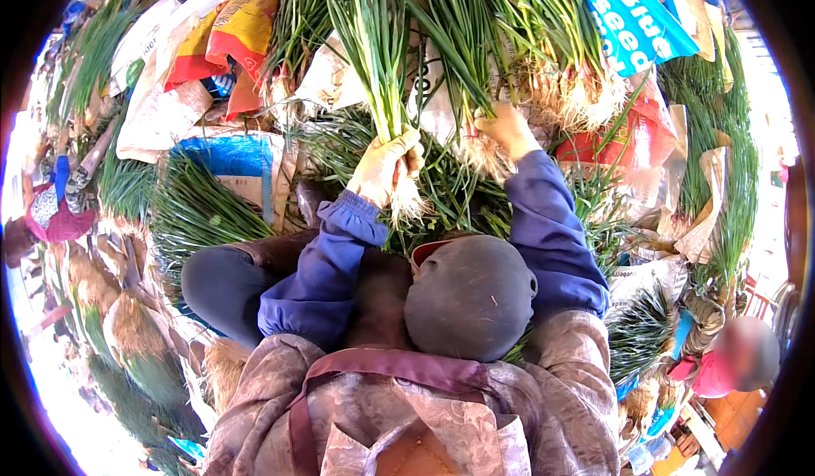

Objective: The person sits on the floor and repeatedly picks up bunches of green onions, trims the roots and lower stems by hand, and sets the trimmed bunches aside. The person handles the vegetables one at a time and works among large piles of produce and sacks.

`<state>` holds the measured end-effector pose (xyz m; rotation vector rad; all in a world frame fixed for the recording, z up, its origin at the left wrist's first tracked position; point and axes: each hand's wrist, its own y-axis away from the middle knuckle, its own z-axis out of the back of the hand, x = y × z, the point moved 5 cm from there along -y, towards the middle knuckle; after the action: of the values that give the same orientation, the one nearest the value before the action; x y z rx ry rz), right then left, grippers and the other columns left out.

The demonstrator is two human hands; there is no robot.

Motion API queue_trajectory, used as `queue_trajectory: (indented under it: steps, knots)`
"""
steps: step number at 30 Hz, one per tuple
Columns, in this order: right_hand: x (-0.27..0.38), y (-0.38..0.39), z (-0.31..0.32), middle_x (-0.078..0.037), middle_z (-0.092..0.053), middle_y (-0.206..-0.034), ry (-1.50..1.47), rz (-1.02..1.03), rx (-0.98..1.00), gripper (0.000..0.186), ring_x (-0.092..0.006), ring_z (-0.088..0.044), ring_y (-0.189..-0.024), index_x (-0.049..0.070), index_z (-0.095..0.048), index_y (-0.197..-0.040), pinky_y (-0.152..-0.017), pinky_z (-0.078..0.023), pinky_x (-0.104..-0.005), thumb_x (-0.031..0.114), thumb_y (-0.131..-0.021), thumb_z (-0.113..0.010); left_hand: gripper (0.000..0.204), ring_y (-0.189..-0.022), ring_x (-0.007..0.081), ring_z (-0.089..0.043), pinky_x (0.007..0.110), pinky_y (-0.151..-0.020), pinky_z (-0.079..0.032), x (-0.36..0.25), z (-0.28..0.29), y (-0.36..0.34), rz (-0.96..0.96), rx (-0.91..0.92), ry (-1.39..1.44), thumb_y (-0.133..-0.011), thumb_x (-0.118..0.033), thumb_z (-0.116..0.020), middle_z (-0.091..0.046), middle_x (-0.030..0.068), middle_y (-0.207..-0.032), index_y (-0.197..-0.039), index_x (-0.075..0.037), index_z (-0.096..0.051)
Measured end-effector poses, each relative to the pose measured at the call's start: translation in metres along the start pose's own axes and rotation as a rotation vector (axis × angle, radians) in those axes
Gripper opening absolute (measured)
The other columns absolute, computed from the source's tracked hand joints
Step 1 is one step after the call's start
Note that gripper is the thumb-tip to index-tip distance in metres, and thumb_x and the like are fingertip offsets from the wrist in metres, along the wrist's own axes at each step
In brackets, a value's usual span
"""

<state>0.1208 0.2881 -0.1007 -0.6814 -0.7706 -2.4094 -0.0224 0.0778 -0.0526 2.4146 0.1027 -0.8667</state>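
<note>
Green onions (386, 90) are clamped in your left hand (386, 166), leaves pointing away from you, pale roots (409, 202) hanging out below the fist. Your right hand (509, 132), just beside it, has its fingertips closed on the stems of a second bunch (463, 64). Blue sleeves (556, 238) cover your forearms. Farther out lie a red-and-yellow sack (242, 26), left, and a blue-and-white bag (632, 17), right.

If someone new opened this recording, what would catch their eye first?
Probably the spring onions gripped in the left hand at upper centre, pale roots hanging below. Just to the right, the right hand touches another clump. A blue bag glares at upper right, a red-and-yellow bag at upper left.
</note>
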Motion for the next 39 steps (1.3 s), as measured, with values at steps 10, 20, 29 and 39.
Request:
queue_trajectory:
  steps: [10, 20, 29, 39]
  knots:
    - [0.061, 0.125, 0.041, 0.001, -0.067, -0.087, -0.868, 0.068, -0.104, 0.022, -0.0015, -0.043, -0.053, 0.006, -0.061, -0.115, -0.046, -0.033, -0.0148, 0.014, -0.097, -0.051, 0.011, -0.076, 0.0211, -0.067, 0.035, -0.071, -0.057, 0.023, -0.029, -0.035, -0.026, -0.123, 0.055, -0.090, -0.016, -0.064, -0.067, 0.0087, -0.084, -0.095, -0.007, -0.061]
    - [-0.201, 0.462, 0.063, -0.001, -0.048, -0.086, -0.668, -0.476, -1.146, 0.026, -0.0118, -0.047, -0.072, 0.001, -0.059, -0.116, -0.064, -0.042, -0.0268, 0.014, -0.094, -0.052, 0.008, -0.042, 0.0130, -0.048, 0.027, -0.034, -0.036, 0.056, -0.040, -0.089, -0.091, -0.420, -0.327, -0.089, -0.004, -0.058, -0.055, 0.0050, -0.060, -0.096, -0.005, -0.054]
    - [-0.233, 0.679, -0.184, -0.020, -0.061, -0.108, -0.086, -1.404, -0.699, 0.048, -0.0298, -0.060, -0.090, 0.002, -0.049, -0.129, -0.083, -0.047, -0.0409, 0.033, -0.092, -0.052, 0.012, -0.042, 0.0184, -0.053, 0.031, -0.036, -0.041, 0.061, -0.010, -0.107, -0.048, -0.618, -0.421, -0.081, -0.005, -0.067, -0.059, 0.0108, -0.058, -0.075, 0.000, -0.058]
    - [-0.101, 0.302, 0.027, -0.013, -0.066, -0.107, -0.408, -0.270, -0.466, 0.027, -0.0193, -0.063, -0.092, 0.001, -0.061, -0.115, -0.079, -0.051, -0.0280, 0.015, -0.093, -0.055, 0.021, -0.049, 0.0126, -0.057, 0.025, -0.045, -0.049, -0.020, -0.003, -0.017, 0.037, -0.146, -0.216, -0.082, -0.015, -0.071, -0.068, 0.0058, -0.076, -0.100, -0.004, -0.069]
